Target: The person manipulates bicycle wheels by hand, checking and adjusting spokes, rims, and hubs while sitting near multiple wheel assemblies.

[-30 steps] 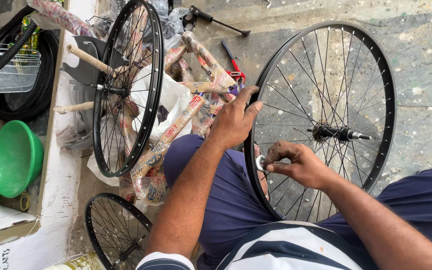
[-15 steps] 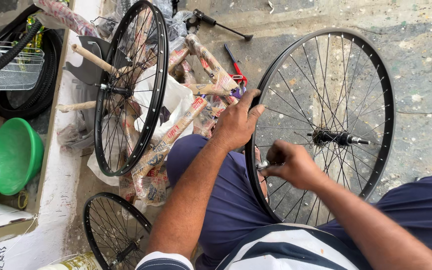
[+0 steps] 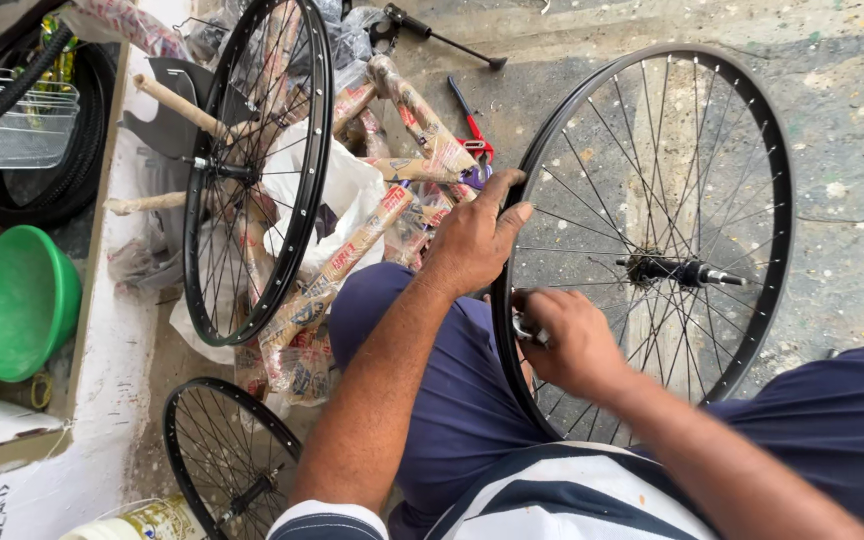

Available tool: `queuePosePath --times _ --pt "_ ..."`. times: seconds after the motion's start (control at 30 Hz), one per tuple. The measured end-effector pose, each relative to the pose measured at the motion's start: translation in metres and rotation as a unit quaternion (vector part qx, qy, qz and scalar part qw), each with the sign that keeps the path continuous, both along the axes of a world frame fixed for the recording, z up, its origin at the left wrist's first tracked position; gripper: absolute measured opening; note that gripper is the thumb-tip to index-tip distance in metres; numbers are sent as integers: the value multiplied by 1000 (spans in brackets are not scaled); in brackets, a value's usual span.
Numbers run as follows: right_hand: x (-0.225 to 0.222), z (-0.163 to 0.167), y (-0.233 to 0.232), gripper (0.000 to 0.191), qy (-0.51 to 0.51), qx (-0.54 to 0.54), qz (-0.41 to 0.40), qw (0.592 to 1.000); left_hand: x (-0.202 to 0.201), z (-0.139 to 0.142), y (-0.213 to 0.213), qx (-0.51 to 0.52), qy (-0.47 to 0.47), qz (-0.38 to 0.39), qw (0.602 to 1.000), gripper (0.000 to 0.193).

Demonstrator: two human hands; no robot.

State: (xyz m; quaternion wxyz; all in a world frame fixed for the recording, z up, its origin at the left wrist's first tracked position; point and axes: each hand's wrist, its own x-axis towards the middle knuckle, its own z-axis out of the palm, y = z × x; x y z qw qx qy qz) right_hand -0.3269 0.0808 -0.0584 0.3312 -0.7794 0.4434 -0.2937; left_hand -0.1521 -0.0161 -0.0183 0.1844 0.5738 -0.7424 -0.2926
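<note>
Left hand grips wheel rim; right hand closed on small metal tool

The right hand covers most of a small metal tool, so its kind cannot be told. The small black spoked wheel and the green plastic bowl are cut off by the frame's edges.

Printed paper wrap, tan with red marks, covers frame tubes left of the hands. White plastic bag beside it. White-and-gold tin label at bottom left
</note>
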Motion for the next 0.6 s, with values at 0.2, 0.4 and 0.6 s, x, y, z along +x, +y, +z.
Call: queuePosePath --times 0.2,0.4,0.6 --pt "-20 -31 -12 29 -129 305 21 943 -1 0 -3 13 -9 -8 1000 44" --pt "-17 -35 -9 35 -143 219 94 961 -3 1 -3 -19 -21 1 1000 44" --pt "2 -10 -9 38 50 134 -21 989 -7 6 -4 26 -32 8 999 46"
